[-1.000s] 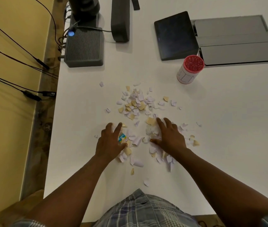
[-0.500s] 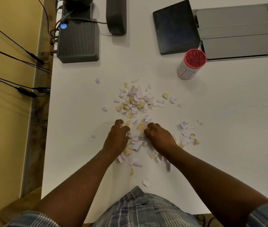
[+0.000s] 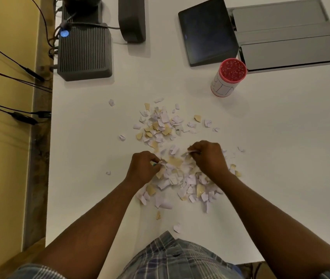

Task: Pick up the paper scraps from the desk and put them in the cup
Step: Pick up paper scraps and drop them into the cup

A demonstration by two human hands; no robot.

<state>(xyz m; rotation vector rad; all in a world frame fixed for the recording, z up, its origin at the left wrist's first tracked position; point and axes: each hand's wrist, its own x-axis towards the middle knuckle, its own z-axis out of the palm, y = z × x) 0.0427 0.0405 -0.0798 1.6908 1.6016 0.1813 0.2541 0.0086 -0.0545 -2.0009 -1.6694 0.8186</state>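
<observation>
Both hands are down in the pile of torn paper, curled tight now where a second ago they lay flat and spread. The left hand (image 3: 143,168) is bunched into a loose fist with a few scraps pinched at its fingertips, a speck of blue-green showing among them. The right hand (image 3: 208,158) has closed too, knuckles up, white bits gripped between thumb and fingers; it sits a little farther from the body than the left. The two have drawn closer together than half a second back, with a tan piece lying between them.

Around the wrists lie the paper scraps (image 3: 180,178), white and tan, heaped thickest just beneath the hands, with a second cluster beyond on the white desk (image 3: 281,158) and stray bits at the edges. The cup (image 3: 227,78), red inside and white outside, stands upright well off to the right and beyond the pile, just in front of a dark tablet (image 3: 206,31). Nothing has gone into it.
</observation>
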